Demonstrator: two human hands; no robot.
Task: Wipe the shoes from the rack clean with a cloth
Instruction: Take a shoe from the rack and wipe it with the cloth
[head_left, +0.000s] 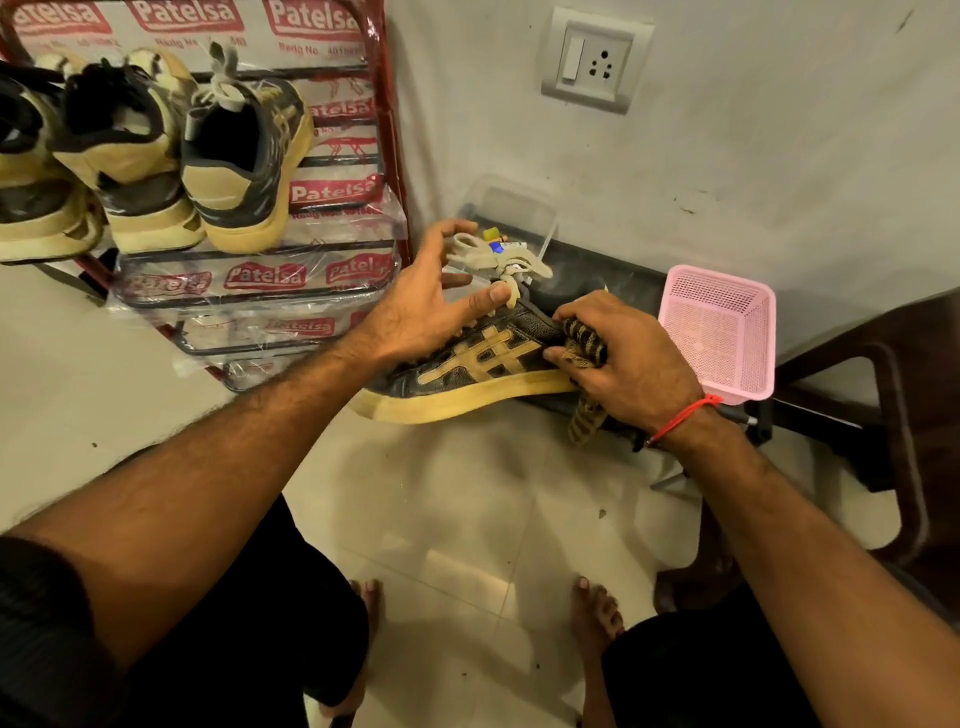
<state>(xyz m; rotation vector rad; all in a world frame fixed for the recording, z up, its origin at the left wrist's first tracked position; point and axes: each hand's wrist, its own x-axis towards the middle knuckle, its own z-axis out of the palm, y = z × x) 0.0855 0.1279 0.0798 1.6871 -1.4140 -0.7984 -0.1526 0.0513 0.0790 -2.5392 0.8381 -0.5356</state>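
Note:
A black sneaker (467, 369) with tan stripes, a yellowed sole and pale laces is held in mid-air at the centre, its side facing me. My left hand (431, 301) grips its top by the laces. My right hand (623, 358) presses a striped brown cloth (584, 343) against the shoe's heel side; the cloth's tail hangs below the hand. On the red shoe rack (387, 130) at the upper left sit three more sneakers (239, 156), heels toward me.
A pink mesh basket (722, 332) stands to the right of the shoe on a dark ledge along the wall. A brown plastic chair (904, 415) is at the far right. A wall socket (597, 60) is above. My bare feet rest on the tiled floor.

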